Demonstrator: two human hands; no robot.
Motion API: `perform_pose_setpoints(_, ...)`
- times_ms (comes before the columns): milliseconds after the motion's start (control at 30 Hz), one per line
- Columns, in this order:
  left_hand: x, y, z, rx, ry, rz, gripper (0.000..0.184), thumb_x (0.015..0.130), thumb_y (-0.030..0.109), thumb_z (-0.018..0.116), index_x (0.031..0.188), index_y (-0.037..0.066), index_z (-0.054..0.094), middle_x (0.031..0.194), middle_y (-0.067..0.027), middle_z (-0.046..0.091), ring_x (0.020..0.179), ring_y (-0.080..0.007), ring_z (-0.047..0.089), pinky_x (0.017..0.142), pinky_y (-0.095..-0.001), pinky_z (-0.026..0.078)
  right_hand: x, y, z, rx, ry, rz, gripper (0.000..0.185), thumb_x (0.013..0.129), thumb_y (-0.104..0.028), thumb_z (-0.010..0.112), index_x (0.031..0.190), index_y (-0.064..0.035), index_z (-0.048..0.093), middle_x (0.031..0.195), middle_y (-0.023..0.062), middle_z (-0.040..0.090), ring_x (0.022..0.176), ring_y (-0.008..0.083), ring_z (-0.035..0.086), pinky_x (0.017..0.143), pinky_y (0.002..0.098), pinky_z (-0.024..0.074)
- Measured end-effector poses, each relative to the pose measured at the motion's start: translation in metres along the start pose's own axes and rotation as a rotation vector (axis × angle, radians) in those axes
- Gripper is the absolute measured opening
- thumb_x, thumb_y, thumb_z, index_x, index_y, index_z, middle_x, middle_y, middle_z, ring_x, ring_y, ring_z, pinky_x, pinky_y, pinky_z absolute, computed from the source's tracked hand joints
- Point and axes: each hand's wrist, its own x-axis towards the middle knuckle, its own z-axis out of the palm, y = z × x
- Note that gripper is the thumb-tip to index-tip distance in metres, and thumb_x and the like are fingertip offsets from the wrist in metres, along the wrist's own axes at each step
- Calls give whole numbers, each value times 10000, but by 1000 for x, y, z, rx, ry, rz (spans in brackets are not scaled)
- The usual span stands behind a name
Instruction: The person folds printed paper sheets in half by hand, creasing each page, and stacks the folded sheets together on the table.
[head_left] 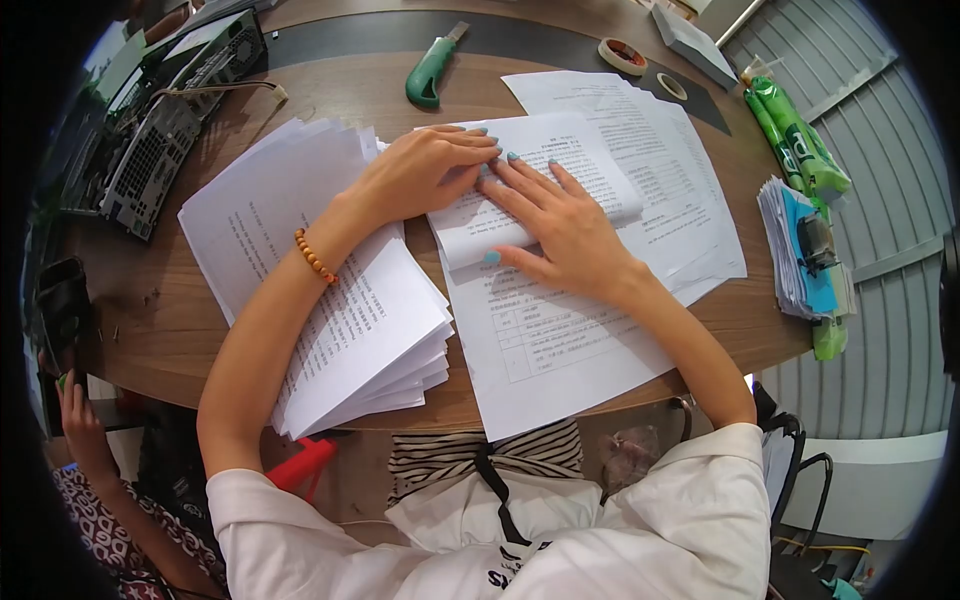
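Observation:
A printed sheet [585, 150] is folded over on itself in the middle of the wooden desk. My right hand [570, 225] lies flat on it, fingers spread and thumb out to the left. Against the fold's upper left part rests my left hand [430, 170], its fingers stretched towards the right fingertips, nothing gripped. Beneath the fold, the sheet's lower part [540, 350] shows text and a table. A thick, uneven stack of printed pages [365, 345] sits under my left forearm. More loose printed sheets [690, 210] fan out beyond my right hand.
A green box cutter [430, 75] lies at the far side, blade end showing. Two tape rolls, one brown [622, 57] and one pale [672, 87], are at upper right. Computer hardware [160, 140] stands left. Clipped papers [790, 250] line the right edge. Another person's hand [80, 425] appears lower left.

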Motion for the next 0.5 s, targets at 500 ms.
perform_pose_setpoints(500, 0, 2, 0, 3, -52, -82, 308, 816, 86, 494, 1099, -1, 581, 1160, -144, 571, 1071, -292, 543, 909, -354, 440, -1, 14, 1, 86, -129, -3, 663, 855, -528, 454, 1345, -98, 330, 1409, 176, 289, 1325, 298, 241, 1086, 473, 138)
